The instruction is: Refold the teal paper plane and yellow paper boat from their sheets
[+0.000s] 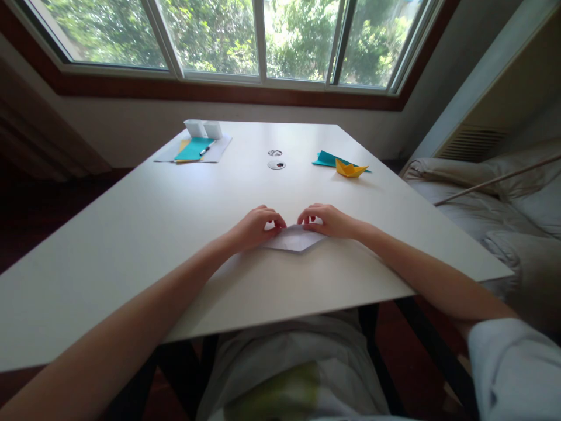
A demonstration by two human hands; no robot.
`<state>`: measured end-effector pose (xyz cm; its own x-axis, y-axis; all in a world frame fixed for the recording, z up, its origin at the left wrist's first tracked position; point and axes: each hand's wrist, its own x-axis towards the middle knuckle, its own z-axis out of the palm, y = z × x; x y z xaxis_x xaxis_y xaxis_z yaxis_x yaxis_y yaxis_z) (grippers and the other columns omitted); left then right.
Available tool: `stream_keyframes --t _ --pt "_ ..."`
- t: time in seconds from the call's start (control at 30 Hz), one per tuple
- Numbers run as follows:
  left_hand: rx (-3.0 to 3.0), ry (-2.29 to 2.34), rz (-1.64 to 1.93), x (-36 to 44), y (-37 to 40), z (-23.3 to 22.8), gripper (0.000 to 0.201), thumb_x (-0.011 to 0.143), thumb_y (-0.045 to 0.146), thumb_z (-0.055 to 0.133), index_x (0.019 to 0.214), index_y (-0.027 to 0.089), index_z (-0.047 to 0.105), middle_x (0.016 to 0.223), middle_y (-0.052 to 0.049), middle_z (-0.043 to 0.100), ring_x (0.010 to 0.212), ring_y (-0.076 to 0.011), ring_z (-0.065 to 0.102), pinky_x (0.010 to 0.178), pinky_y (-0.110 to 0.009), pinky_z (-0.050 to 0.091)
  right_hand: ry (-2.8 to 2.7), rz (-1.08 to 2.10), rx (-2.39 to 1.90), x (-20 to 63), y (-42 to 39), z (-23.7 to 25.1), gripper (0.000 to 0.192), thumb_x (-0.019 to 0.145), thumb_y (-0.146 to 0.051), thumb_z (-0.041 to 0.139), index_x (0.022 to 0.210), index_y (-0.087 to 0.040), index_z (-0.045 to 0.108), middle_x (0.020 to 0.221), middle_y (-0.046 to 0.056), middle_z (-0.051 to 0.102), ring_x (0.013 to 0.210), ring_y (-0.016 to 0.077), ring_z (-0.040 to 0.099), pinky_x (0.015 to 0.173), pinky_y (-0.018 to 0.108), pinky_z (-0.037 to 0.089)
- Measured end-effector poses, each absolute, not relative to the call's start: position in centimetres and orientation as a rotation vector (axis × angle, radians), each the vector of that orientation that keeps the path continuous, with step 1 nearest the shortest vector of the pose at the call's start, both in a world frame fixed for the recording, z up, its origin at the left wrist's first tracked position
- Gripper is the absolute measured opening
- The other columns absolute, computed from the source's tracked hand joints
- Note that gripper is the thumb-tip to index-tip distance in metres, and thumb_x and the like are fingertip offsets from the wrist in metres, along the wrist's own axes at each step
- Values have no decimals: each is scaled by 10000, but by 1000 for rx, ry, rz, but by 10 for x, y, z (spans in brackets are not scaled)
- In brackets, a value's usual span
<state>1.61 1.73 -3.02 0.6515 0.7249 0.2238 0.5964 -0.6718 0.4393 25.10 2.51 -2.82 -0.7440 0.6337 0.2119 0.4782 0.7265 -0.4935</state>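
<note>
A folded sheet of white paper (295,240) lies near the front of the white table, with angled edges. My left hand (259,226) pinches its left side near the far edge, thumb and fingertips together. On the other side my right hand (326,221) grips the paper's upper right edge in the same way, fingers curled. A small gap separates the two hands. Parts of the paper's left and right ends are hidden beneath the hands.
A yellow paper boat (349,169) and a folded teal paper (328,159) sit at the back right. Back left are teal sheets (193,149), a marker (205,149) and white folded pieces (203,129). Round cable covers (276,165) mark the table's middle. A cushioned seat (456,181) stands right.
</note>
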Motion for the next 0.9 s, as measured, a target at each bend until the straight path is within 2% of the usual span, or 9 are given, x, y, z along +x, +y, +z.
stream_keyframes --t 0.2,0.33,0.47,0.57,0.8,0.9 --pt "2788 821 447 12 14 -25 222 821 163 492 866 204 705 830 -36 671 832 -166 532 747 -256 433 -2725 441 -687 256 23 -22 235 856 -161 487 965 -212 689 920 73 638 869 165 535 789 289 450" --pt "2956 913 320 18 4 -19 249 846 118 446 916 195 672 838 -37 664 868 -181 532 751 -279 415 -2802 310 -667 255 19 -17 255 839 -139 501 994 -211 690 919 65 656 860 168 530 797 293 442" --pt "3031 984 247 22 -2 -17 283 865 123 430 1068 202 610 940 -43 649 898 -190 532 761 -300 406 -2836 170 -667 252 16 -15 261 844 -141 489 1000 -199 690 927 60 666 874 177 525 805 295 434" --pt "3097 984 164 23 -5 -16 286 862 138 457 1074 247 614 888 -36 630 888 -194 529 748 -300 397 -2863 103 -663 250 13 -14 268 851 -149 480 1018 -196 684 925 55 676 880 183 528 813 303 427" --pt "3190 1016 63 23 -12 -10 271 853 159 466 1052 246 627 872 -46 609 884 -212 521 716 -316 388 -2898 137 -757 251 6 -3 260 840 -147 483 986 -191 694 856 55 705 848 177 562 787 302 424" --pt "3138 1033 45 22 -12 -9 263 856 176 457 1034 253 633 901 -41 617 900 -209 523 725 -316 393 -2907 207 -796 255 4 2 241 836 -251 535 1026 -200 674 853 66 700 849 185 574 749 299 428"
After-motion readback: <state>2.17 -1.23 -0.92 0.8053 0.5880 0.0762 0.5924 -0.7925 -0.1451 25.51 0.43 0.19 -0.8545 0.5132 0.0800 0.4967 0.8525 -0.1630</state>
